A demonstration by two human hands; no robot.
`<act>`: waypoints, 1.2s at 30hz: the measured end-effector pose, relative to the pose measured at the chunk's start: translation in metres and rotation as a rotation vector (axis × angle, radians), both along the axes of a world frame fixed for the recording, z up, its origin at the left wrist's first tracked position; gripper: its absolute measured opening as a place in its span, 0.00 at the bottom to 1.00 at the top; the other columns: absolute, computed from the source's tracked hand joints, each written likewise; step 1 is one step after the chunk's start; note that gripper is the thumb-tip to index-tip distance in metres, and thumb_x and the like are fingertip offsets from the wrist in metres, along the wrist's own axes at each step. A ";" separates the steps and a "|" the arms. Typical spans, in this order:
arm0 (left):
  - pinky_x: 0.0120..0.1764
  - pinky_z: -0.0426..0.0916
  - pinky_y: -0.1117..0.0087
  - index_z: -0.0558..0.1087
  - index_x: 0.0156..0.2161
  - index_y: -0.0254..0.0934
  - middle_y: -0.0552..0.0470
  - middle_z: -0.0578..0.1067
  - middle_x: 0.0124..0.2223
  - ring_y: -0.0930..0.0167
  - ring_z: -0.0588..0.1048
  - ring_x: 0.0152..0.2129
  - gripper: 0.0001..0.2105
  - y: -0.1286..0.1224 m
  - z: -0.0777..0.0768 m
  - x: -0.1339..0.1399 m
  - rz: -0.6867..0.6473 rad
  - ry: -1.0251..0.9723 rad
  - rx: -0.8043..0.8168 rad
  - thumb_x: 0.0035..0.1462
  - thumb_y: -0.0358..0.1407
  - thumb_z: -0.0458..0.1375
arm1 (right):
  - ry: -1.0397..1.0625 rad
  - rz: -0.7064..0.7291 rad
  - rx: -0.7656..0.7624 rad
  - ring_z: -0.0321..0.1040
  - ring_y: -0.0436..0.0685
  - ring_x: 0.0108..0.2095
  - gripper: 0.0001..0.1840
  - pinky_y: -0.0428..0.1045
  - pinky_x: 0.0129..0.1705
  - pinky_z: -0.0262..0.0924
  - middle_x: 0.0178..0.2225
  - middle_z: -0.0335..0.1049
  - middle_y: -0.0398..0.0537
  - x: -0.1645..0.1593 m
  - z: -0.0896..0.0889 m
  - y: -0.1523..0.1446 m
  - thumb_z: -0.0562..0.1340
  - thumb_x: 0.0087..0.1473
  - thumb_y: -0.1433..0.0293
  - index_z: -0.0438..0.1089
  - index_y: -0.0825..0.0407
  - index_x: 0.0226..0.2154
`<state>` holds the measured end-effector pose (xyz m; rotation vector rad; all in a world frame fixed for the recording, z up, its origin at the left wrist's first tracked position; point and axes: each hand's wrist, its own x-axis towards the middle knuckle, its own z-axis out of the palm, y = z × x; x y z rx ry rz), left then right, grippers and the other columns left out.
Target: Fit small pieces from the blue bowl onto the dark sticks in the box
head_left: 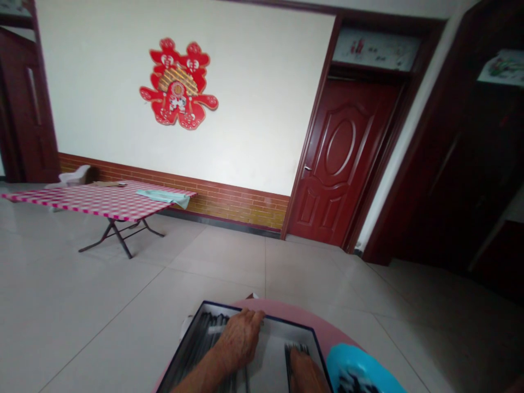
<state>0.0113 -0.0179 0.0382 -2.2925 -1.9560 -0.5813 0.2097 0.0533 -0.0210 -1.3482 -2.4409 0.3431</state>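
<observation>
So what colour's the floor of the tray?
The tray is pale greyish-white inside; shows best in the head view.

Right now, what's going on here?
Someone is busy at a tray on a pink surface. The left hand is by the dark sticks at its left; the right hand is at a smaller bunch on the other side. What either holds is hard to tell. A blue bowl sits to the right.

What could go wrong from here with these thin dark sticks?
If nudged, the thin dark sticks beside the left hand might scatter across the shallow blue-rimmed box. The bright blue plastic basin seems to reach past the curved edge of the pink surface, so a bump might tip it.
</observation>
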 end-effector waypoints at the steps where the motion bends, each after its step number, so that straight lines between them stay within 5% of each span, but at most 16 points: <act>1: 0.41 0.63 0.66 0.60 0.48 0.35 0.46 0.71 0.41 0.65 0.68 0.39 0.17 0.000 0.001 0.000 0.009 -0.008 -0.003 0.51 0.24 0.47 | -0.095 -0.026 -0.010 0.71 0.59 0.37 0.22 0.48 0.37 0.61 0.36 0.75 0.54 -0.002 0.002 -0.001 0.52 0.44 0.81 0.72 0.51 0.39; 5: 0.40 0.64 0.67 0.64 0.41 0.36 0.47 0.72 0.39 0.66 0.69 0.38 0.10 -0.001 0.004 0.002 -0.009 -0.037 0.044 0.54 0.26 0.47 | -0.350 -0.051 -0.033 0.70 0.62 0.41 0.23 0.50 0.41 0.61 0.42 0.72 0.62 -0.007 0.019 -0.006 0.50 0.48 0.81 0.69 0.56 0.44; 9: 0.40 0.64 0.68 0.65 0.41 0.38 0.48 0.72 0.39 0.66 0.69 0.39 0.10 0.000 0.001 0.002 -0.020 -0.041 0.093 0.57 0.28 0.46 | -0.348 0.074 0.045 0.70 0.60 0.42 0.21 0.49 0.40 0.61 0.44 0.70 0.59 -0.015 0.031 -0.012 0.50 0.50 0.81 0.70 0.54 0.42; 15: 0.37 0.64 0.69 0.66 0.44 0.39 0.48 0.72 0.39 0.67 0.71 0.36 0.12 0.000 -0.003 0.000 0.084 -0.023 0.059 0.57 0.28 0.46 | -0.297 0.443 0.194 0.67 0.61 0.40 0.11 0.53 0.40 0.58 0.37 0.72 0.49 -0.041 0.013 -0.014 0.56 0.48 0.76 0.71 0.49 0.34; 18: 0.38 0.64 0.70 0.67 0.43 0.38 0.48 0.72 0.40 0.67 0.70 0.37 0.12 0.000 -0.001 -0.001 0.071 -0.047 0.062 0.57 0.28 0.46 | -0.265 0.508 0.210 0.66 0.61 0.39 0.08 0.53 0.39 0.57 0.36 0.72 0.49 -0.046 0.004 -0.014 0.58 0.47 0.74 0.71 0.50 0.32; 29: 0.40 0.64 0.67 0.66 0.41 0.39 0.48 0.69 0.39 0.66 0.68 0.38 0.11 0.004 -0.004 0.003 0.022 -0.052 0.083 0.53 0.26 0.49 | -0.198 0.300 0.168 0.67 0.62 0.38 0.13 0.54 0.43 0.55 0.32 0.73 0.56 -0.026 0.009 0.000 0.56 0.39 0.82 0.74 0.54 0.25; 33: 0.40 0.64 0.69 0.66 0.45 0.39 0.48 0.69 0.40 0.68 0.68 0.36 0.12 0.002 0.010 -0.005 -0.015 -0.251 0.228 0.59 0.29 0.44 | 0.115 0.311 0.123 0.68 0.57 0.35 0.13 0.50 0.40 0.58 0.32 0.73 0.53 -0.045 0.029 -0.001 0.52 0.49 0.76 0.72 0.53 0.30; 36: 0.39 0.63 0.70 0.65 0.48 0.39 0.49 0.70 0.37 0.70 0.70 0.34 0.14 0.004 0.021 -0.016 0.018 -0.606 0.374 0.62 0.37 0.43 | 0.463 0.251 -0.049 0.68 0.57 0.35 0.16 0.49 0.39 0.60 0.32 0.73 0.52 -0.066 0.046 -0.003 0.49 0.53 0.66 0.71 0.52 0.32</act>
